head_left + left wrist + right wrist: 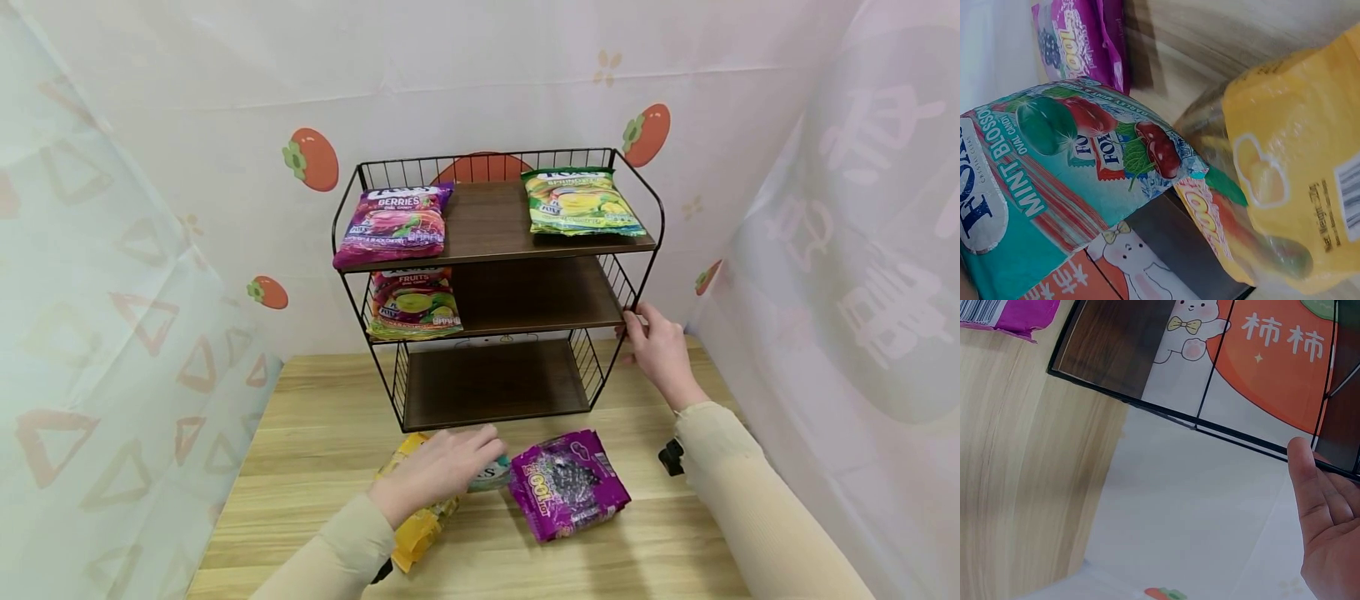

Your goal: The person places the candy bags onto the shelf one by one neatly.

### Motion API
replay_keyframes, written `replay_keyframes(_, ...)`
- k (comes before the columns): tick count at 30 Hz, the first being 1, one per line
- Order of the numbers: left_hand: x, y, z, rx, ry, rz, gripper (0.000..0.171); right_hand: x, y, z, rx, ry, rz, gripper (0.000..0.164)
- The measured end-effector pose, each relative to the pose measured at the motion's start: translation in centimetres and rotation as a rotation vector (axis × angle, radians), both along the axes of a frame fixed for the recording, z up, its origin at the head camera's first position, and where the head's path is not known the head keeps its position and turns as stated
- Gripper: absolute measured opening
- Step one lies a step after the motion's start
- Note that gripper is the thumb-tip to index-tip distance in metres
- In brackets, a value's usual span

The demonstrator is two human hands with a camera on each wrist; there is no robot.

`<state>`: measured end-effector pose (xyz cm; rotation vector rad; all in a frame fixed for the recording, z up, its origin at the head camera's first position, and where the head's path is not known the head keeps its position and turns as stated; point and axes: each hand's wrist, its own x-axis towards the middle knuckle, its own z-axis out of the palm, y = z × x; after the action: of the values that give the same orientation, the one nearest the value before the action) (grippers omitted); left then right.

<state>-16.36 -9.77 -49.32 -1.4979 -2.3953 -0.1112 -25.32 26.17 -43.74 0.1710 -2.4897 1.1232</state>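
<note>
While the left hand [441, 467] pinches a teal candy bag [492, 477] before the rack [498, 383], where a yellow bag [420, 533] and a purple bag [572, 485] lie on the tabletop [300, 467], I see the right hand [663, 352] gripping the rack's right side.

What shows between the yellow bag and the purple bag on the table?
In the head view, the teal bag, held by the left hand, shows between the yellow bag and the purple bag.
</note>
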Motion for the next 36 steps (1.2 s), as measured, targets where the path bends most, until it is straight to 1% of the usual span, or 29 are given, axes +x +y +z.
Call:
replay_keyframes(4,0.1,0.7,-0.2,-0.013,-0.021,-0.008,0.051,0.0,0.0,-0.1,0.003,-0.006,-0.008,0.031)
replay_keyframes(9,0.3,1.6,-0.2,-0.055,-0.043,-0.006,0.049,0.0,0.0,-0.1,0.012,-0.008,-0.005,0.031)
replay_keyframes(14,0.2,2.3,-0.3,-0.073,-0.048,-0.029,0.053,0.0,0.1,-0.1,0.023,-0.005,-0.006,0.031)
replay_keyframes(17,-0.2,2.5,-0.7,-0.064,-0.017,-0.03,0.056,0.1,0.0,0.0,0.025,-0.003,-0.004,0.031)
replay_keyframes(20,-0.7,2.5,-1.3,-0.029,0.04,-0.025,0.053,0.1,-0.1,0.0,0.023,-0.001,-0.006,0.031)
replay_keyframes(21,-0.8,2.5,-1.5,-0.015,0.058,-0.019,0.05,0.0,-0.1,0.0,0.02,-0.002,-0.006,0.031)
replay_keyframes(24,-1.4,2.4,-2.2,0.035,0.089,-0.012,0.028,0.0,-0.1,-0.2,0.012,0.002,-0.005,0.031)
replay_keyframes(25,-1.5,2.4,-2.4,0.045,0.099,-0.011,0.024,0.0,-0.2,-0.2,0.009,0.005,-0.003,0.032)
replay_keyframes(26,-1.6,2.2,-2.5,0.041,0.102,-0.004,0.022,0.0,-0.2,-0.2,0.004,0.007,0.0,0.032)
replay_keyframes(28,-1.8,2.0,-2.8,0.028,0.104,0.01,0.028,0.0,-0.2,-0.3,-0.001,0.015,0.001,0.033)
replay_keyframes(30,-1.8,1.6,-2.9,-0.005,0.084,0.043,0.031,-0.1,-0.1,-0.3,-0.002,0.021,0.002,0.033)
replay_keyframes(31,-1.8,1.3,-3.0,-0.022,0.063,0.065,0.031,-0.1,-0.1,-0.3,-0.002,0.022,0.003,0.033)
replay_keyframes(33,-1.8,0.8,-2.9,-0.049,-0.002,0.113,0.031,-0.1,-0.1,-0.2,0.003,0.02,0.0,0.033)
replay_keyframes(36,-1.7,0.1,-2.9,-0.059,-0.134,0.193,0.03,0.0,0.0,-0.2,0.002,0.016,-0.004,0.033)
